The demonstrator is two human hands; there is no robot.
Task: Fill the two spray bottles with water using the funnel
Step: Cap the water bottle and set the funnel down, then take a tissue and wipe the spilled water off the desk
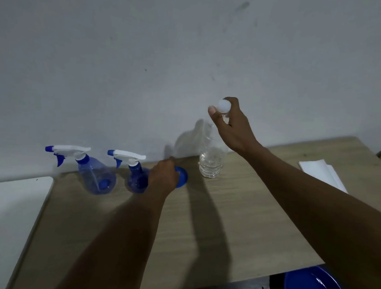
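Right now my left hand (163, 176) is curled over the blue funnel (182, 176), gripping it low by the worktop (203, 221), just to the right of the two spray bottles. Only the funnel's wide round rim shows past my knuckles; I cannot tell whether it is resting on the wood or lifted slightly off it.

My right hand (232, 124) is closed round the neck of the clear water bottle (211, 162), just under its white cap (224, 105), with the thumb stretched out to the left. That bottle stands upright near the wall (189, 46), to the right of the funnel, and water shows in its lower part.

Both spray bottles stand upright at the back of the worktop, side by side and close together, with their white trigger heads and blue nozzles pointing left. The larger spray bottle (96, 177) is on the left; the smaller spray bottle (136, 178) is next to my left hand, its right side hidden behind my wrist. Both heads are on.

Further right lies a folded white paper (321, 174). At the lower right, below the worktop's edge, is a blue bowl (314, 285), and a white surface (14, 202) adjoins the worktop on the left.
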